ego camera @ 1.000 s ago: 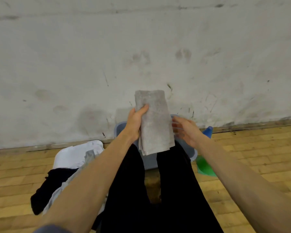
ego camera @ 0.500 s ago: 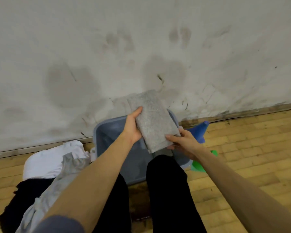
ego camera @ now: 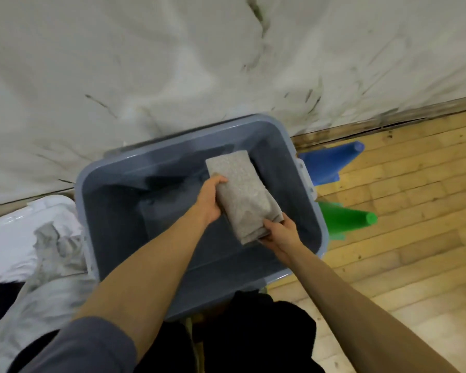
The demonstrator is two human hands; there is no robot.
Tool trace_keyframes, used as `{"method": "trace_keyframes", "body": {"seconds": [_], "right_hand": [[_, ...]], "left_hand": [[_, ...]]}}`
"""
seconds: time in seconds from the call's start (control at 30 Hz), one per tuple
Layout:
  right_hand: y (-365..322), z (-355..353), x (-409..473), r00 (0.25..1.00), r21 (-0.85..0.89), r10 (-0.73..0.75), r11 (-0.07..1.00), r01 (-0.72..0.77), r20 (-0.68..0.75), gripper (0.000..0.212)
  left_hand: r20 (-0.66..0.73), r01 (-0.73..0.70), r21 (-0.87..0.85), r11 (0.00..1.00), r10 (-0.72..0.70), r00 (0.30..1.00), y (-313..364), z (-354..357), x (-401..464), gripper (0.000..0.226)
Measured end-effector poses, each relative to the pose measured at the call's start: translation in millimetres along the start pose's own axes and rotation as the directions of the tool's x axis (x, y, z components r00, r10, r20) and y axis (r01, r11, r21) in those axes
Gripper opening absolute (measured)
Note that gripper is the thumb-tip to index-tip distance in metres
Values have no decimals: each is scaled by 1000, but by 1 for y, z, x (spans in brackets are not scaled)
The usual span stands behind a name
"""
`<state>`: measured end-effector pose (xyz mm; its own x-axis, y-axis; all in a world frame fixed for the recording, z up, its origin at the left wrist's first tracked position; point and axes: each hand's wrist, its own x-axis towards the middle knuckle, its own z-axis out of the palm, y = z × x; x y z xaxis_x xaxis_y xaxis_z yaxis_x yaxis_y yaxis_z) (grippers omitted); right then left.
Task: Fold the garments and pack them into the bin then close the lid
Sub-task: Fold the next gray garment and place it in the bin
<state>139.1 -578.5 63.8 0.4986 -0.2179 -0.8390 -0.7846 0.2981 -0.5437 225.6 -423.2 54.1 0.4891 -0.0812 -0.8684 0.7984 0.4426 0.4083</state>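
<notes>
A folded grey garment (ego camera: 242,196) is held above the open grey-blue plastic bin (ego camera: 92,211), over its right half. The left hand (ego camera: 209,201) is closed on the garment's left long edge, thumb on top, while the right hand (ego camera: 280,232) is closed on the near end from beneath. The bundle is not yet laid down; whether anything already lies on the bin's dark floor cannot be told.

For the step to be done well, the bundle should probably be lowered level and kept pinched along both held edges, so that the folds are not allowed to spring open. It is best set flat against the right wall, leaving the left part free for what remains. The fingers should be drawn out sideways only once the cloth rests on the floor of the bin.

The garment is a soft, speckled, heathered knit, folded to a thick oblong with rounded edges. The bin is smooth, rigid and rectangular, with rounded corners and a rolled rim. No lid can be made out. A loose heap of white and pale grey cloth (ego camera: 38,251) lies crumpled on the wooden floor (ego camera: 401,251) to the left. Two smooth plastic cones, one blue (ego camera: 331,162) and one green (ego camera: 345,219), lie right of the bin.
</notes>
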Motion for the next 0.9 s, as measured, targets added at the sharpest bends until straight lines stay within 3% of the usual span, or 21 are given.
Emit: {"method": "trace_keyframes", "body": {"seconds": [0.23,0.53,0.73,0.9], "right_hand": [[23,-12,77,984,33,25,999,-19,-174,42],[51,10,147,928,218,104,976,-25,-358,53],[49,20,160,848,433,265,900,-47,-460,44],[47,21,163,795,432,307,900,-63,-524,36]], "left_hand": [[73,9,16,1000,-10,997,-18,14,92,31],[-9,19,46,999,-18,1000,-19,1,173,19],[90,10,26,1000,-12,996,-24,13,180,31],[120,47,25,999,-50,992,-23,13,181,33]]}}
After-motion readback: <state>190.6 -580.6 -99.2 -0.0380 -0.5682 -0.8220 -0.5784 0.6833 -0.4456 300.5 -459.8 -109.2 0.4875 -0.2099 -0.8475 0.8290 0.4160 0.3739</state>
